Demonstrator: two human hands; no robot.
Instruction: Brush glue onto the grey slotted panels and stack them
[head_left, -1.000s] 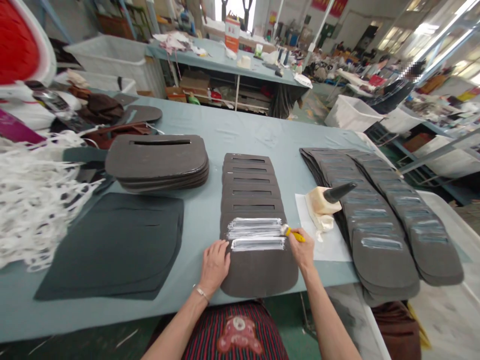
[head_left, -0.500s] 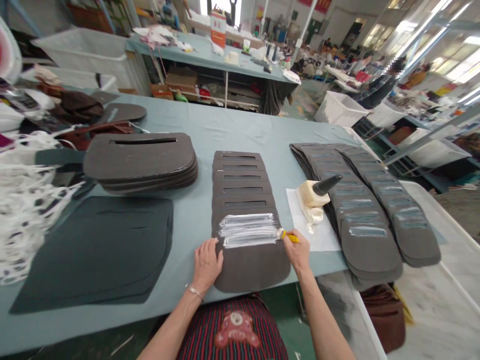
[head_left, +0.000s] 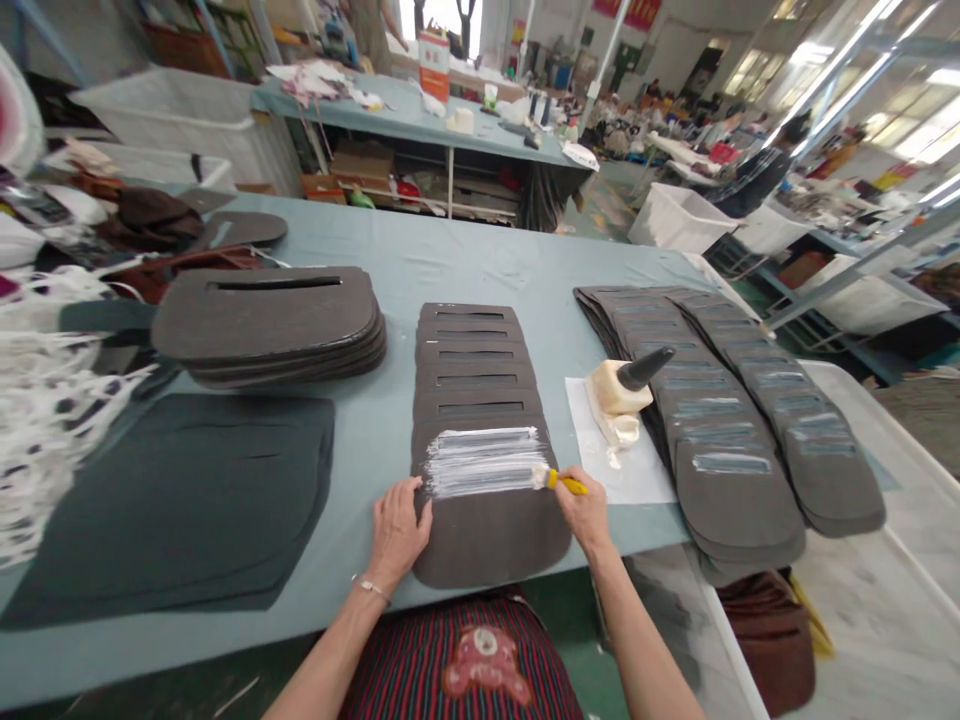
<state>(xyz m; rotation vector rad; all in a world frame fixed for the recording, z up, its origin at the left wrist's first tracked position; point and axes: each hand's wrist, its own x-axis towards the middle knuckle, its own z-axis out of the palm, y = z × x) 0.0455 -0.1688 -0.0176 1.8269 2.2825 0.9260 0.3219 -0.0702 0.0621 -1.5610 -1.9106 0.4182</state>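
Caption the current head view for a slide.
The right hand draws a yellow-handled brush through white coating on overlapping dark slotted pieces; the left hand rests at their edge.

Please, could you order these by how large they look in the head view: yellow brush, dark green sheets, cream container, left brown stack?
1. Dark green sheets
2. Left brown stack
3. Cream container
4. Yellow brush

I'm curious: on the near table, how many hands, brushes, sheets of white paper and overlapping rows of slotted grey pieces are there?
Hands: 2 (left hand, right hand)
Yellow brush: 1
White paper: 1
Overlapping rows: 3 (middle row, inner right row, outer right row)
Total: 7
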